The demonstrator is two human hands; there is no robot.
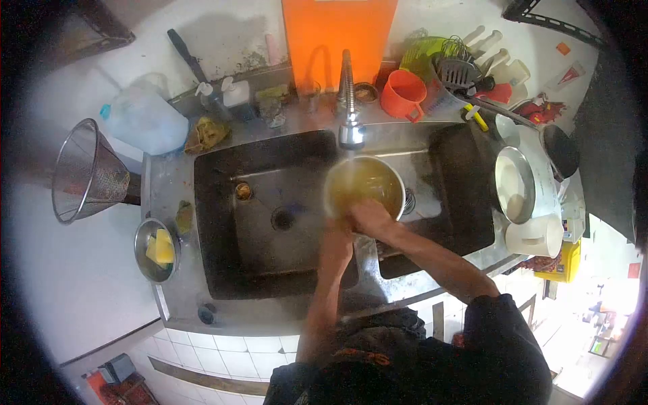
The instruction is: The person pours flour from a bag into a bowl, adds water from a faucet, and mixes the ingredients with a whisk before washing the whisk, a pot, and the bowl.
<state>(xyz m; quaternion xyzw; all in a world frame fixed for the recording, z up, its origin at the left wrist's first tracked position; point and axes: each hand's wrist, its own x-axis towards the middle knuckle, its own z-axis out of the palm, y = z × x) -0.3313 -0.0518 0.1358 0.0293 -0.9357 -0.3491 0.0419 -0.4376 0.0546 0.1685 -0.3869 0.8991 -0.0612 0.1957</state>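
Observation:
A round, white-rimmed bowl or pot [403,191] sits over the divider between the two sink basins, with yellowish-brown liquid in it. Directly above hangs the tap [351,133], its stream blurred over the bowl. My right hand [371,217] reaches over the near rim; it looks closed, its fingertips hidden. Close beside it, my left hand [339,226] is at the near left of the rim. Blur hides the left fingers, so their grip is unclear. Whatever lies between the hands cannot be made out.
Left of the sink stand a steel bowl with yellow sponges [162,248], a large mesh strainer [91,172] and a plastic jug [145,118]. Behind are an orange board [337,40], a red-orange mug [403,93] and utensils. A pale pitcher [534,236] and metal bowl [514,184] sit right.

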